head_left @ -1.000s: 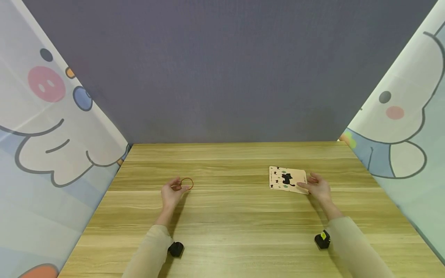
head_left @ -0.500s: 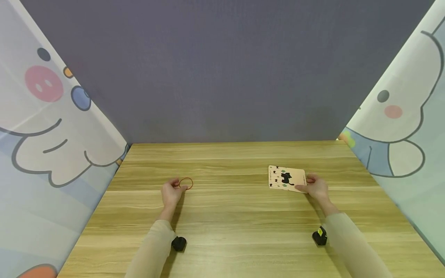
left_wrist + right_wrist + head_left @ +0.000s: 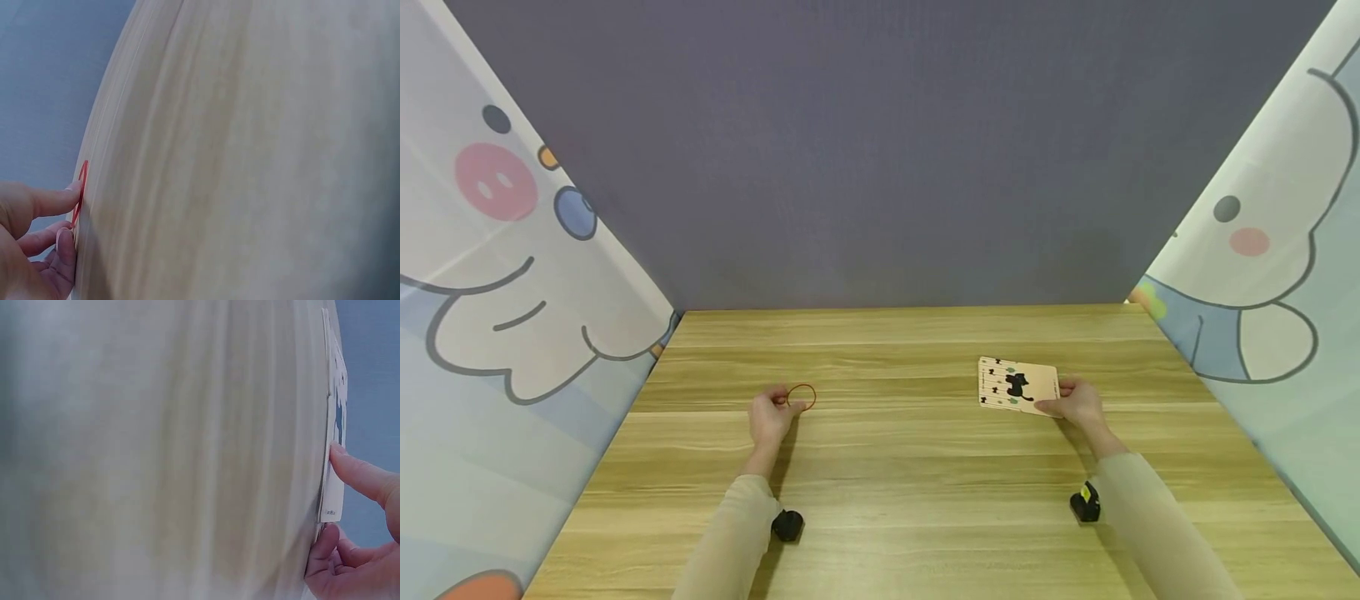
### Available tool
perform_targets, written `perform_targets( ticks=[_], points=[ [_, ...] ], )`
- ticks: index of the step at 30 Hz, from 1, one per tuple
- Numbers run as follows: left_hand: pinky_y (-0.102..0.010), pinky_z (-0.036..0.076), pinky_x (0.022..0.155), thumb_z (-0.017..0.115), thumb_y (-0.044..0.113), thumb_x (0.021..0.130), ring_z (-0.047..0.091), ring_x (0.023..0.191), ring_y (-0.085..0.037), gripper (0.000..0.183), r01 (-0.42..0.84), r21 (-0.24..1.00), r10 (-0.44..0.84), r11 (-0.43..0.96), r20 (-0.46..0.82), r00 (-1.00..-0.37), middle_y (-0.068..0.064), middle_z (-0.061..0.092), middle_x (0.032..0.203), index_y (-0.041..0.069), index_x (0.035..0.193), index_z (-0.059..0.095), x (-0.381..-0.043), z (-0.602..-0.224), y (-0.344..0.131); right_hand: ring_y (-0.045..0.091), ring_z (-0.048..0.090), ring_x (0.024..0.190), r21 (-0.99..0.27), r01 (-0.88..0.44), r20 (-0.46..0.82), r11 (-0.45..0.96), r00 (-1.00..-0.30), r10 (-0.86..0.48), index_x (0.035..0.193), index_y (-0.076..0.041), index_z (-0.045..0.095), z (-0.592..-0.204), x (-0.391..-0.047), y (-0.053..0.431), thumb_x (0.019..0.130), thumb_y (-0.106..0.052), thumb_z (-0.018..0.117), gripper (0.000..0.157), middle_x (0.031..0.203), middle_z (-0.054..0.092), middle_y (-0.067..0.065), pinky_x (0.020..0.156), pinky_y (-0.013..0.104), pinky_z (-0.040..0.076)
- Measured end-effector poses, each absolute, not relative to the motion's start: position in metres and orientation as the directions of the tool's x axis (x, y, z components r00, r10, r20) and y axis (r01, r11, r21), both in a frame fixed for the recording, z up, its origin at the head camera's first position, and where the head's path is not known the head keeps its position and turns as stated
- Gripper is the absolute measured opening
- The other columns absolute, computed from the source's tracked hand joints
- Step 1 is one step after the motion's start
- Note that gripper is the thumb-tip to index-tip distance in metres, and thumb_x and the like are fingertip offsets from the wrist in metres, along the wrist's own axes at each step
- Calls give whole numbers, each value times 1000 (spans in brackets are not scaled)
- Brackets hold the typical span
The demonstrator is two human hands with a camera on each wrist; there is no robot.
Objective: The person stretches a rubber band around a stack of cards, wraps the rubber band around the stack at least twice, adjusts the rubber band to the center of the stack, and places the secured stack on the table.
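On the left of the table, my left hand holds a thin red rubber band at its near left side. The left wrist view has thumb and finger against the band, which stands out as a loop close over the wood. To the right, my right hand grips a small stack of cream cards by the right end. A black cat, small black figures and green leaves decorate the top card. In the right wrist view the thumb presses on the cards while the other fingers curl at the end edge.
Both hands are over a wood-grain table. A dark grey panel rises behind it, and cartoon-printed curtains flank both sides. Black wrist devices hang at the cuffs of the light sleeves.
My right hand has shifted slightly left, its thumb further over the cards. The left hand and the rubber band have hardly moved.
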State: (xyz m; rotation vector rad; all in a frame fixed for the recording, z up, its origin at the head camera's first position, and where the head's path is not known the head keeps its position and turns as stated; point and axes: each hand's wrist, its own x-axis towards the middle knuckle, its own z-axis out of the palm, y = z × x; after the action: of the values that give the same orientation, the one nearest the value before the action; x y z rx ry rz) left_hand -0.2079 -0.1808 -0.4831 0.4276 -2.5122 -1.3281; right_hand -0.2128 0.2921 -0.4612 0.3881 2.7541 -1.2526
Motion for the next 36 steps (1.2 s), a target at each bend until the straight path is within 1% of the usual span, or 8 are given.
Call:
perform_targets(
  ticks=[2, 7, 13, 17, 22, 26, 30, 36],
  points=[
    [-23, 39, 53, 77, 5, 65, 52, 69, -22, 31, -151, 832, -376, 534, 74, -924, -15, 57, 78, -7, 90, 63, -208, -483, -181, 40, 50, 94, -730, 276, -200, 625, -961, 191, 116, 19, 41, -461, -214, 292, 69, -13, 75, 66, 107, 49, 33, 75, 41, 48],
    [-24, 38, 54, 76, 6, 67, 50, 70, -21, 28, -188, 826, -368, 531, 25, -930, -12, 56, 76, -7, 88, 63, -208, -482, -181, 40, 51, 93, -737, 310, -251, 601, -951, 183, 119, 19, 38, -459, -216, 291, 69, -12, 75, 69, 108, 48, 33, 74, 38, 50],
    [-23, 36, 53, 75, 7, 68, 48, 68, -20, 26, -200, 818, -357, 539, 7, -934, -10, 54, 74, -6, 86, 62, -208, -480, -180, 43, 47, 99, -730, 362, -309, 580, -931, 193, 122, 19, 35, -457, -217, 288, 72, -10, 73, 69, 114, 44, 34, 80, 42, 48],
    [-24, 37, 54, 75, 8, 69, 49, 70, -21, 25, -208, 814, -358, 543, 0, -934, -10, 55, 75, -6, 86, 62, -208, -479, -179, 45, 44, 103, -722, 366, -300, 587, -930, 211, 122, 19, 35, -457, -217, 286, 72, -8, 72, 67, 117, 41, 35, 86, 46, 43],
    [-25, 38, 55, 75, 7, 69, 50, 71, -22, 25, -200, 811, -356, 550, 10, -935, -11, 56, 75, -6, 85, 63, -207, -478, -178, 45, 45, 100, -723, 330, -250, 607, -944, 216, 118, 21, 38, -456, -217, 284, 70, -6, 72, 65, 113, 44, 37, 85, 48, 42],
    [-24, 38, 54, 75, 7, 68, 50, 70, -22, 24, -203, 808, -355, 553, 8, -935, -11, 56, 74, -6, 84, 63, -207, -477, -177, 45, 46, 99, -735, 313, -237, 602, -950, 205, 118, 22, 36, -457, -217, 283, 69, -3, 72, 66, 111, 44, 37, 84, 48, 43],
    [-23, 37, 53, 76, 8, 67, 49, 67, -20, 23, -206, 805, -354, 556, 5, -935, -9, 55, 72, -5, 83, 63, -208, -476, -177, 45, 45, 101, -744, 318, -253, 588, -948, 193, 122, 21, 32, -456, -218, 283, 70, -3, 71, 70, 114, 43, 37, 84, 46, 44],
    [-24, 37, 50, 75, 9, 69, 49, 64, -19, 21, -204, 781, -331, 590, 5, -943, -7, 55, 69, -4, 80, 63, -207, -476, -178, 43, 45, 99, -755, 317, -248, 574, -948, 197, 122, 20, 32, -454, -216, 281, 68, 0, 71, 70, 113, 42, 36, 83, 45, 45]
  ],
)
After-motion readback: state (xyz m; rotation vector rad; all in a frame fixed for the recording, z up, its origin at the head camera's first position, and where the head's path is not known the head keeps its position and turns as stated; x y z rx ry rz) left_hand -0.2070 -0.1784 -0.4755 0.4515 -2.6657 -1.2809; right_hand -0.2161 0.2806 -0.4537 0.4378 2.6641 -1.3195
